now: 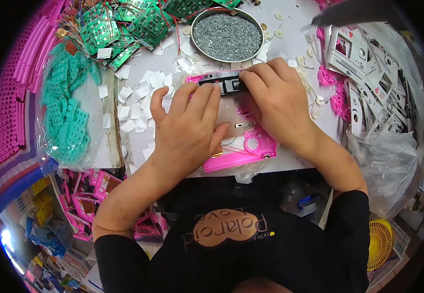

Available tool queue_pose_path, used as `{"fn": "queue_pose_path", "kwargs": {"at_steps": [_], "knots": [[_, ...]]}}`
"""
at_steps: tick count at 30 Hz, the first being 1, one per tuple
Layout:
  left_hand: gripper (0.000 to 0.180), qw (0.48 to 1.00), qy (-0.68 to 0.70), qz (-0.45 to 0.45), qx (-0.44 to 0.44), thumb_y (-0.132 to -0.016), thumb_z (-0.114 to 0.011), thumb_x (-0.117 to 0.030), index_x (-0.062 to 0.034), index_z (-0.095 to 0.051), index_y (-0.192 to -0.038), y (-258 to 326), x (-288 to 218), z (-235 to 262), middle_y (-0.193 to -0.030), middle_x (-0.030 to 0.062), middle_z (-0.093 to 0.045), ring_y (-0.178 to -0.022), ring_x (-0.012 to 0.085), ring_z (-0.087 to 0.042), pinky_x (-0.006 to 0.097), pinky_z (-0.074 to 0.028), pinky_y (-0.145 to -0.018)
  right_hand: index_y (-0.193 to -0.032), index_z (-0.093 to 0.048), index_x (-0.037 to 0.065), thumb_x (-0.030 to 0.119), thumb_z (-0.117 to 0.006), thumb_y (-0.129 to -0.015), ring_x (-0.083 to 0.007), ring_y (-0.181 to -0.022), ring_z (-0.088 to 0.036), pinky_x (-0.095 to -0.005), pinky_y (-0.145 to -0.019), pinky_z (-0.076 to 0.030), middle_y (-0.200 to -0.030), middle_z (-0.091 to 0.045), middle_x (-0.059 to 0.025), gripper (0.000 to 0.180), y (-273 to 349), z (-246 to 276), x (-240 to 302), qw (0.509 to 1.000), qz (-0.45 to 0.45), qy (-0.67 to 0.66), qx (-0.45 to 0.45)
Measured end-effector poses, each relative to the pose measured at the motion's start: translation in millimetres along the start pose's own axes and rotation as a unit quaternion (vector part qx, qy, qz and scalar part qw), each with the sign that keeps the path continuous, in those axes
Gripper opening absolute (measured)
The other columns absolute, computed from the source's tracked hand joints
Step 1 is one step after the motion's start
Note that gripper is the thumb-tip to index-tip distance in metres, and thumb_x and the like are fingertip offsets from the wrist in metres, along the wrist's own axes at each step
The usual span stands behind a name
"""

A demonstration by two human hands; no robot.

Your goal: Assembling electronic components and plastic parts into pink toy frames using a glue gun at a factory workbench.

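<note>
A bright pink plastic housing (231, 161) lies on the table in front of me, with a round ring, thin wires and a small metal part at its near right. Across its far edge sits a black plastic strip (230, 86) with a grey piece in its middle. My left hand (185, 129) rests bent fingertips on the strip's left end; its thumb is stretched out, apart from the strip, and its little finger is spread. At the strip's right end, my right hand (282, 105) has its fingers curled over the black plastic; its thumb is mostly hidden.
Behind the housing stands a round metal bowl (228, 36) of small silvery pieces. Green circuit boards (124, 27) with wires are heaped far left, near teal perforated pieces (65, 112). White squares (136, 105) lie scattered. White panels (368, 73) fill a plastic bag at right.
</note>
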State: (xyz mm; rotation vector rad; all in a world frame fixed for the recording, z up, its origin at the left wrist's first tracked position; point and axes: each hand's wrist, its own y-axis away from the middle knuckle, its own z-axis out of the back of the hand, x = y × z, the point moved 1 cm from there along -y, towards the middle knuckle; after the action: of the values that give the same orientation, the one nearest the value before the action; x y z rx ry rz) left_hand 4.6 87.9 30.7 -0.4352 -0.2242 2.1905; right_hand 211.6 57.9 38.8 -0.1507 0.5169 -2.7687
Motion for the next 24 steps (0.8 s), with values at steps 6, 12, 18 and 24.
{"fn": "queue_pose_path", "kwargs": {"at_steps": [6, 12, 18, 24], "knots": [[0.04, 0.995, 0.094, -0.017, 0.027, -0.081, -0.077, -0.031, -0.01, -0.07, -0.114, -30.6, 49.3, 6.8, -0.113, 0.0066, -0.064, -0.111, 0.027, -0.057, 0.05, -0.034, -0.101, -0.105, -0.065, 0.003, 0.021, -0.073, -0.087, -0.0294, -0.105, -0.065, -0.0404, -0.086, -0.055, -0.109, -0.066, -0.0141, 0.027, -1.3, 90.7, -13.1, 0.961, 0.105, -0.171, -0.19], [0.02, 0.999, 0.021, -0.038, -0.013, -0.083, -0.076, -0.034, -0.0158, -0.076, -0.091, -136.1, 80.3, -64.1, -0.094, 0.0048, -0.07, -0.102, 0.0267, -0.063, 0.051, -0.039, -0.09, -0.128, -0.057, -0.001, 0.025, -0.059, -0.098, -0.0252, -0.1, -0.063, -0.0437, -0.09, -0.054, -0.113, -0.061, -0.0162, 0.04, -28.4, 105.5, -63.7, 0.837, 0.138, -0.471, -0.242], [0.021, 0.999, -0.023, -0.047, 0.003, -0.089, -0.07, -0.036, -0.0158, -0.077, -0.091, -136.6, 81.5, -66.1, -0.092, 0.0056, -0.073, -0.102, 0.0273, -0.065, 0.052, -0.039, -0.093, -0.131, -0.048, -0.002, 0.023, -0.061, -0.096, -0.0174, -0.071, -0.06, -0.0408, -0.077, -0.057, -0.083, -0.059, -0.0079, 0.045, -88.9, 69.1, -2.9, 0.66, -0.087, -0.721, -0.193], [0.02, 0.997, -0.012, -0.06, 0.048, -0.088, -0.071, -0.035, -0.015, -0.075, -0.086, -149.1, 81.3, -67.6, -0.081, 0.0016, -0.071, -0.084, 0.0231, -0.068, 0.05, -0.038, -0.089, -0.124, -0.047, -0.004, 0.021, -0.071, -0.088, -0.0177, -0.062, -0.063, -0.0326, -0.07, -0.058, -0.076, -0.064, -0.0096, 0.05, -80.2, 68.0, -19.1, 0.726, -0.201, -0.632, -0.182]]}}
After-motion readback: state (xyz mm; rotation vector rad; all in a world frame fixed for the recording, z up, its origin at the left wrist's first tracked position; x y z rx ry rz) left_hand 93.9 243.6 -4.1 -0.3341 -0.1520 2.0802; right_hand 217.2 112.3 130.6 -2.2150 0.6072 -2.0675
